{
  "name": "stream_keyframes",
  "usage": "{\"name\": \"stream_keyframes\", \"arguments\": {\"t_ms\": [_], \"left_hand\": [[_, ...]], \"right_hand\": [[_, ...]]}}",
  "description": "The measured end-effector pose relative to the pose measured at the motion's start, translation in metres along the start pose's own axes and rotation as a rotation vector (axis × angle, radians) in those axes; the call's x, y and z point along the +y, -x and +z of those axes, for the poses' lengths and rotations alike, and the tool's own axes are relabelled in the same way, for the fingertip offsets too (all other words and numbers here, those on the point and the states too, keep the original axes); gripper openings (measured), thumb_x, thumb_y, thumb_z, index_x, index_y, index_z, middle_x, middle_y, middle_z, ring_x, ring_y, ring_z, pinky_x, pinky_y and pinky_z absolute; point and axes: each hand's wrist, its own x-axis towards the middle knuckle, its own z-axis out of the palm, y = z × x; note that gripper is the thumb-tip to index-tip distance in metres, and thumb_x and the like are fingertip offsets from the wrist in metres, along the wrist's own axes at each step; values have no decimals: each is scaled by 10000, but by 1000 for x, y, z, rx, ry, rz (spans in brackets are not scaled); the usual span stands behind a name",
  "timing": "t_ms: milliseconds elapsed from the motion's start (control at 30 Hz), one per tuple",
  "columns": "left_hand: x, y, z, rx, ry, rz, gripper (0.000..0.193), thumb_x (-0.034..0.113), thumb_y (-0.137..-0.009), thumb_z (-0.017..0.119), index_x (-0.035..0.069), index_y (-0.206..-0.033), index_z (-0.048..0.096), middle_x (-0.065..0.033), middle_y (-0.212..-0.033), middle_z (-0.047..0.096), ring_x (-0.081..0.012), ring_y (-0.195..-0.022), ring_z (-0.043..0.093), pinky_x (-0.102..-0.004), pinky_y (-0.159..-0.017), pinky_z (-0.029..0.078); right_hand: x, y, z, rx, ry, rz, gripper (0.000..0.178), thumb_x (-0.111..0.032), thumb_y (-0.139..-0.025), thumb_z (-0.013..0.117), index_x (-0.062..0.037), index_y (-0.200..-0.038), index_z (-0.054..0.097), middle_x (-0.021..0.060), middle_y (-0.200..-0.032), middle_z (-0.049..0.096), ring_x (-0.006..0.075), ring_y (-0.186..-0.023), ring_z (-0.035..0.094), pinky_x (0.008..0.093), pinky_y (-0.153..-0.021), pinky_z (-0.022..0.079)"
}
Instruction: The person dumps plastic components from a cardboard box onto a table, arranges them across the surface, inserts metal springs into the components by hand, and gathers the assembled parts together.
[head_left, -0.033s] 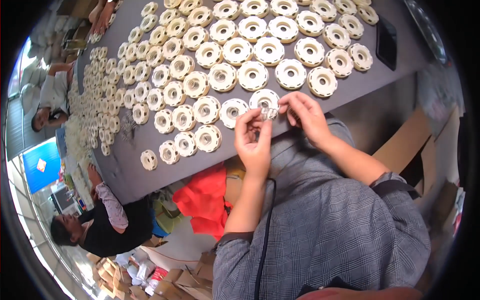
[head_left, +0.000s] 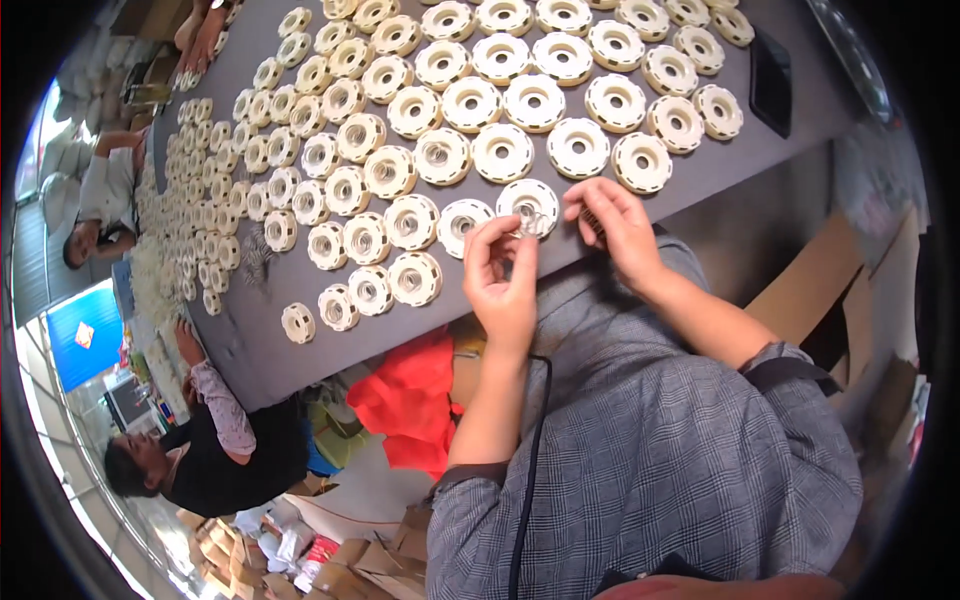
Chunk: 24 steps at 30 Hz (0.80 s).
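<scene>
Cream plastic spool (head_left: 528, 205) is seen at the grey table (head_left: 300, 350) edge in the head view, pinched by the left hand (head_left: 503, 280). Right hand (head_left: 615, 228) fingers are curled together beside it, a small part half hidden.

The cream discs (head_left: 500, 152) look like moulded plastic — matt, with a faint sheen on their toothed rims, and small bright metal coils showing in some centres. The disc (head_left: 528, 205) at the left hand (head_left: 505, 285) and right hand (head_left: 615, 228) carries such a shiny metal piece. The worktop (head_left: 290, 360) is a smooth, dull grey. The sleeves (head_left: 650, 470) are woven checked cloth; red fabric (head_left: 410, 405) at lower centre looks soft, and cardboard (head_left: 830, 290) at right is matt brown.
</scene>
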Motion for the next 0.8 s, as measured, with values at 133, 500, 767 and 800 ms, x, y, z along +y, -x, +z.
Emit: {"name": "stream_keyframes", "arguments": {"t_ms": [133,500,767,800], "left_hand": [[-3,-31,-3,-43,-551,316,181,-26,-754,622,13,-927,592,-56,-902,541,-103,-708,512,-228,-639,428],[-18,-79,-9,-147,-1071,417,173,96,-752,630,76,-923,613,-76,-907,569,-237,-821,540,-343,-775,377],[6,-39,14,-375,-650,319,265,-2,-706,638,24,-967,602,-103,-898,568,-219,-797,554,-305,-664,456],[7,-32,21,-411,-663,337,305,4,-701,641,28,-1001,592,-106,-924,563,-230,-809,554,-316,-674,456]], "right_hand": [[-1,-2,-20,48,-23,-54,244,-227,-928,453,-18,-917,579,3,-739,556,27,-552,410,147,-513,339],[3,-4,-26,-25,36,-72,234,-229,-930,446,-37,-917,579,2,-756,547,22,-557,401,152,-524,346],[-5,-7,-23,-48,-1,-92,380,-330,-947,330,-45,-1165,453,68,-921,564,30,-545,395,150,-472,322],[-10,-5,-20,-54,5,-105,425,-359,-939,333,-48,-1221,401,80,-971,557,30,-549,398,147,-472,325]]}}
